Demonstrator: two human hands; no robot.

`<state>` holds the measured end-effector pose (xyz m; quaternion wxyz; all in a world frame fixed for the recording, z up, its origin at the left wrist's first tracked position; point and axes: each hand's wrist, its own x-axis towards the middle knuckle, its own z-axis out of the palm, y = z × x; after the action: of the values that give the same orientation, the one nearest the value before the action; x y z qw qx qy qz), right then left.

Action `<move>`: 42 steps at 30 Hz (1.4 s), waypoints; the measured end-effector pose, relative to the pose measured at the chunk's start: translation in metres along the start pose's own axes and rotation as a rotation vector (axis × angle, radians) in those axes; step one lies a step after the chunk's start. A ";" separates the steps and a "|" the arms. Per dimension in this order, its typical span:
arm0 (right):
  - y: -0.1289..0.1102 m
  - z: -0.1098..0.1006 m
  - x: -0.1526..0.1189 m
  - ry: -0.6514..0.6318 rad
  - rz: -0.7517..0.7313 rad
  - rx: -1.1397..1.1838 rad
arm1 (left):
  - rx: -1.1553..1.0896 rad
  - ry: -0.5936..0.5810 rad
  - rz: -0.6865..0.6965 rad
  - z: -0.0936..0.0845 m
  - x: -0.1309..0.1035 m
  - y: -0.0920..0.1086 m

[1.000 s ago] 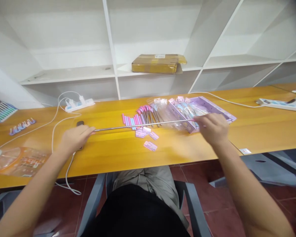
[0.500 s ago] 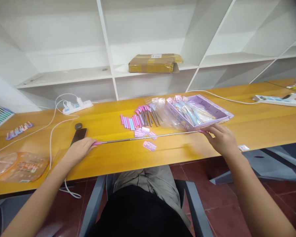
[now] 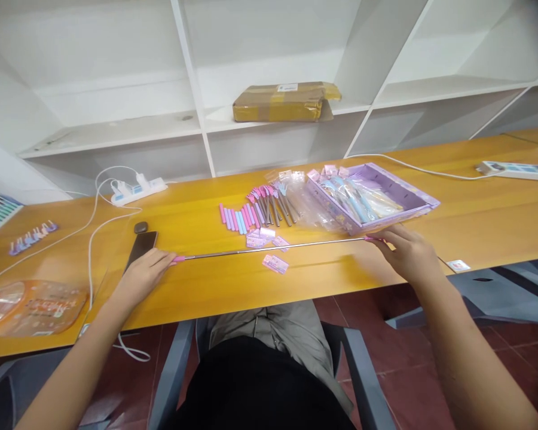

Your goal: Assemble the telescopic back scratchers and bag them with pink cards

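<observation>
In the head view, the left hand [image 3: 147, 273] has its fingers closed around the pink end of 1 thin metal rod [image 3: 269, 247]. The right hand [image 3: 406, 254] pinches the other pink end between thumb and fingers, near the front corner of a purple tray [image 3: 418, 206] holding plastic-wrapped pieces [image 3: 356, 200]. The rod runs straight between the 2 hands, above the wooden table [image 3: 224, 289], and crosses in front of pink and purple cards [image 3: 275, 263]. Behind it lie pink, purple and blue tubes [image 3: 240, 219] and a bunch of sticks [image 3: 271, 206] with hand-shaped tips. A dark phone [image 3: 144, 242] lies just beside the left hand.
</observation>
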<state>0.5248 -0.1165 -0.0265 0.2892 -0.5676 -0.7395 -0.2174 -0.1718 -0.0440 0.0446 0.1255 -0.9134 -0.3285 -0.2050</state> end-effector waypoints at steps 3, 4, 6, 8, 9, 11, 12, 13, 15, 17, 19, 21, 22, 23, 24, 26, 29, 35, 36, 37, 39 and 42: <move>0.006 -0.001 0.005 0.023 0.041 -0.071 | -0.045 -0.002 -0.006 -0.001 0.002 -0.002; 0.003 0.000 0.009 0.048 0.057 -0.074 | -0.056 0.002 -0.008 0.001 0.005 0.000; -0.017 0.005 0.023 0.100 0.044 -0.045 | -0.064 0.005 -0.014 0.009 0.016 0.011; -0.058 0.016 0.043 0.138 -0.038 0.012 | -0.070 -0.004 -0.017 0.025 0.036 0.034; -0.084 0.023 0.053 0.151 -0.085 0.034 | -0.076 -0.007 -0.018 0.034 0.049 0.048; -0.143 0.037 0.070 0.172 -0.142 0.056 | -0.094 -0.024 0.005 0.055 0.075 0.078; -0.170 0.044 0.076 0.167 -0.160 0.071 | -0.096 -0.036 0.010 0.064 0.086 0.091; -0.195 0.049 0.080 0.152 -0.175 0.090 | -0.096 -0.047 0.008 0.070 0.095 0.101; -0.229 0.055 0.081 0.145 -0.193 0.118 | -0.101 -0.047 -0.007 0.077 0.105 0.110; -0.243 0.056 0.076 0.111 -0.239 0.153 | -0.110 -0.054 0.005 0.076 0.105 0.108; -0.246 0.056 0.071 0.065 -0.284 0.175 | -0.108 -0.074 0.037 0.071 0.100 0.102; -0.243 0.054 0.071 0.034 -0.298 0.177 | -0.100 -0.088 0.049 0.068 0.094 0.099; -0.242 0.053 0.073 0.026 -0.300 0.175 | -0.100 -0.090 0.045 0.068 0.092 0.098; -0.241 0.053 0.076 0.021 -0.305 0.174 | -0.105 -0.088 0.037 0.069 0.090 0.099; -0.240 0.052 0.079 0.015 -0.320 0.175 | -0.115 -0.087 0.027 0.071 0.089 0.101; -0.239 0.050 0.087 0.000 -0.348 0.169 | -0.143 -0.086 0.008 0.074 0.087 0.106; -0.237 0.049 0.094 -0.043 -0.351 0.143 | -0.179 -0.094 -0.008 0.078 0.083 0.110; -0.233 0.063 0.093 -0.082 -0.337 0.172 | -0.066 -0.146 0.014 0.080 0.082 0.101; -0.234 0.067 0.094 -0.076 -0.347 0.172 | -0.046 -0.154 0.027 0.082 0.084 0.100; -0.235 0.070 0.094 -0.068 -0.360 0.172 | -0.034 -0.164 0.036 0.083 0.086 0.099; -0.234 0.073 0.094 -0.049 -0.382 0.171 | -0.026 -0.185 0.047 0.083 0.089 0.094; -0.205 0.069 0.091 -0.021 -0.325 0.152 | -0.019 -0.181 0.018 0.071 0.079 0.068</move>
<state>0.2975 -0.0602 -0.0151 0.2846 -0.4194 -0.8388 -0.1987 -0.0513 -0.0257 0.0116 0.0883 -0.9322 -0.3285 -0.1235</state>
